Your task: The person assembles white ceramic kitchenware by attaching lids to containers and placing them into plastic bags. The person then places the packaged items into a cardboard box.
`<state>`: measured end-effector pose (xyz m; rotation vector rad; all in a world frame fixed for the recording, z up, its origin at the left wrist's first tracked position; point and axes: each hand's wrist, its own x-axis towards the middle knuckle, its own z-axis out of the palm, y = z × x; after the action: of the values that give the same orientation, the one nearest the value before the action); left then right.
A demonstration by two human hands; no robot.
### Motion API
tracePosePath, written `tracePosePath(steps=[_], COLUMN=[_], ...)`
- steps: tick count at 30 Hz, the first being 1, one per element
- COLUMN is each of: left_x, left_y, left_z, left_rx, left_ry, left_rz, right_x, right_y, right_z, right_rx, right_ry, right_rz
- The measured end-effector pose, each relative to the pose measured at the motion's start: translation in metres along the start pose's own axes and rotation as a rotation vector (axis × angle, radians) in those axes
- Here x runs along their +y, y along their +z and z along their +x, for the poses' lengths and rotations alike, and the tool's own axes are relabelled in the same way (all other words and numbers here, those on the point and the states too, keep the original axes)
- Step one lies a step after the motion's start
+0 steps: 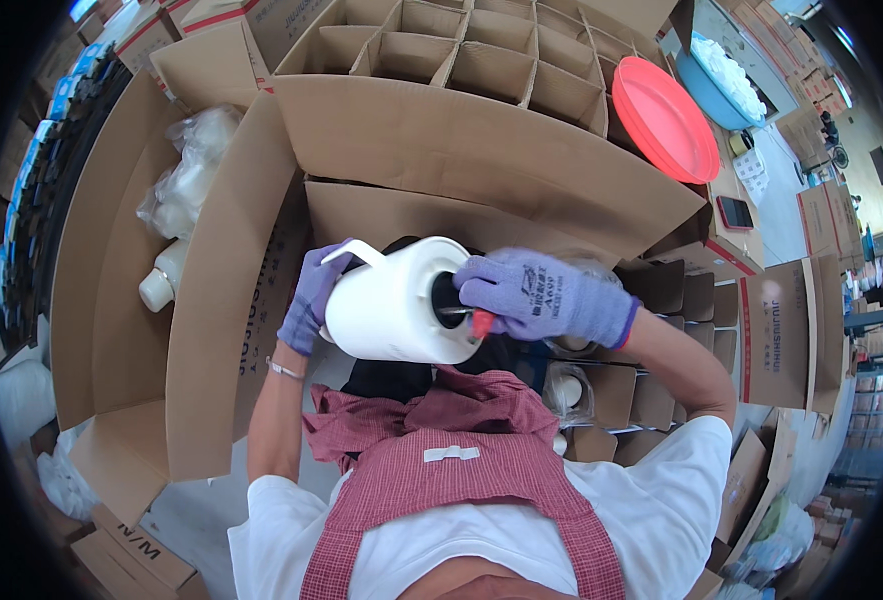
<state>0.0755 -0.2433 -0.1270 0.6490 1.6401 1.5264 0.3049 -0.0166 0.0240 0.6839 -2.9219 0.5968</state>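
A white thermos jug (pixel 386 310) lies tilted on its side in front of my lap, its round dark opening turned toward the right. My left hand (pixel 311 300), in a purple glove, is closed on the jug's left end beside its white handle (pixel 359 253). My right hand (pixel 536 295), gloved the same way, has its fingers curled at the opening. From under those fingers shows a small tool with a red end (pixel 482 322) and a thin metal part reaching the dark opening. The fingertips of the right hand are partly hidden.
An open carton (pixel 231 340) on the left holds white items in plastic bags (pixel 196 165). Ahead stands a large carton with cardboard dividers (pixel 491 75), a red plastic lid or basin (pixel 666 120) on its corner. A blue basin (pixel 726 95), a phone (pixel 734 212) and another divided carton (pixel 651 400) are on the right.
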Motion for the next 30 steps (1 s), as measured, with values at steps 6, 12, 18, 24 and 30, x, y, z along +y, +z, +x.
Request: tracePosePath(steps=[6,12,18,24,30], left_x=[0.051,0.120,0.045,0.061,0.060], left_y=[0.036,0.070,0.050,0.041,0.033], left_z=[-0.020,-0.020,-0.029,-0.036,-0.034], left_rx=[0.412,0.203,0.424,0.150,0.037], left_ry=[0.486,1.139,0.384,0.211,0.098], left_rz=[0.280,1.031,-0.074,0.053,-0.022], right_x=[0.006,0.042,0.013,-0.005,-0.014], right_y=[0.047,0.129,0.010,-0.068,-0.058], right_z=[-0.026,-0.059,-0.050,-0.025,-0.011], right_rx=[0.435,0.580,0.846,0.201,0.103], right_ry=[0.646,1.031,0.918,0.052,-0.128], right_rz=[0.704,2.322,1.652,-0.143,-0.258])
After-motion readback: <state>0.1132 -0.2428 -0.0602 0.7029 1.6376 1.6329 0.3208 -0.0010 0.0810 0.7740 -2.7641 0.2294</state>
